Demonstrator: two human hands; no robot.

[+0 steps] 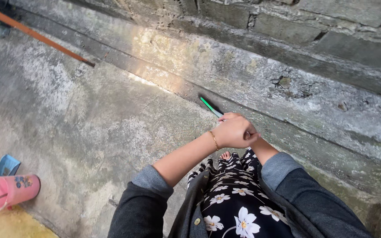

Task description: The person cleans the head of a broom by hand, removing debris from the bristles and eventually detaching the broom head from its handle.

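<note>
Gripping a green stick (210, 106) that slants up-left from the fists.
Left hand (233, 131) curls closed over it, nearer; right hand (248, 135) hidden beneath, grip unclear, beside the concrete ledge (287, 94).

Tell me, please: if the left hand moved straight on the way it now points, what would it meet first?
The left hand points toward the right hand, largely hidden beneath it; they already seem to touch. Beyond lies the concrete ledge, though depth is unclear.
</note>
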